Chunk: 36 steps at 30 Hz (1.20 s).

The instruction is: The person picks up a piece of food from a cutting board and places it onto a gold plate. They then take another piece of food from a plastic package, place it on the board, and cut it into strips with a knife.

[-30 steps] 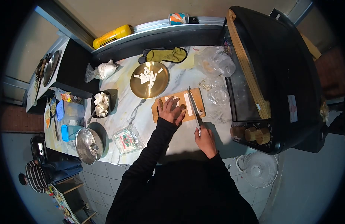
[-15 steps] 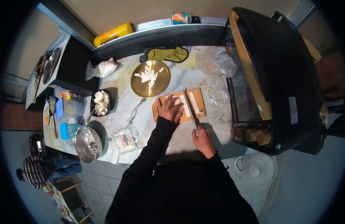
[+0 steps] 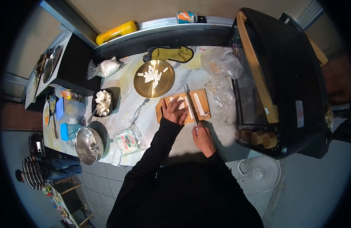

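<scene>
A wooden cutting board (image 3: 204,99) lies on the marble-patterned table with flat white strips on it. My left hand (image 3: 174,111) rests over the board, fingers spread and pressing down on some of the strips. In my right hand (image 3: 203,139) is the handle of a long knife (image 3: 190,100); its blade stands across the board just right of my left fingers. One white strip (image 3: 198,104) lies apart to the right of the blade, near a small whitish bit. Behind the board, a round gold-coloured plate (image 3: 141,86) holds a pile of short white pieces (image 3: 153,76).
At right stands a black oven (image 3: 297,72), beside clear plastic bags (image 3: 223,64). A green mitt (image 3: 175,54) lies behind the plate. To the left are a dark bowl (image 3: 114,104), a metal bowl (image 3: 82,152) and a plastic packet (image 3: 127,140). Another person (image 3: 33,173) is at far left.
The knife and my right hand have shifted slightly left, bringing the blade nearer my left fingers. My left hand stays on the strips. The whole view has shifted a little.
</scene>
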{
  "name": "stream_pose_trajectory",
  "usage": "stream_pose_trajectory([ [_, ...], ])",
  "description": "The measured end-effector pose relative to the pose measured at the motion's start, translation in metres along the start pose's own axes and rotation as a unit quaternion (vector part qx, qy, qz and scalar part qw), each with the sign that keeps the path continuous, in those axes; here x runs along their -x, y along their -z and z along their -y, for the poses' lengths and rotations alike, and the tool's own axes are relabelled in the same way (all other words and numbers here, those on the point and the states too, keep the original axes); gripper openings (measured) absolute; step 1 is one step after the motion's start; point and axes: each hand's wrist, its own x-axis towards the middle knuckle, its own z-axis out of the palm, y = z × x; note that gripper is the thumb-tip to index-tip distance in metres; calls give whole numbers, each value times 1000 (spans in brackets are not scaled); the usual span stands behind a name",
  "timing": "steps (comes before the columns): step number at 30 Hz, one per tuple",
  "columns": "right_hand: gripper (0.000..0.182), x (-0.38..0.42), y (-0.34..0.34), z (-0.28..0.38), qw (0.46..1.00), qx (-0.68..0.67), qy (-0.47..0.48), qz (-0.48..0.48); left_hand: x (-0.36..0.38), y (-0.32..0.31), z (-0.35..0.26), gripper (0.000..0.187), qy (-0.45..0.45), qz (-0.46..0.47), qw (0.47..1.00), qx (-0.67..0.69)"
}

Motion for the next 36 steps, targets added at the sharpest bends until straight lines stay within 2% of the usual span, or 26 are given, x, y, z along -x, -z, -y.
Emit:
stream_pose_trajectory([
  [13, 26, -3, -8, 5, 1000, 17, -1, -23, 1, 3, -1, 15, 4, 15, 1000, 5],
  [17, 24, -5, -2, 10, 1000, 6, 3, -3, 1, 2, 0, 17, 3, 15, 1000, 10],
  [22, 23, -4, 10, 25, 999, 27, -32, 28, -1, 4, -3, 24, -1, 18, 1000, 4],
  [25, 23, -3, 5, 22, 999, 38, -20, 12, 0, 4, -2, 26, -23, 11, 1000, -7],
  [36, 27, -1, -1, 21, 995, 100, -28, 10, 2, 4, 0, 25, -24, 47, 998, -18],
])
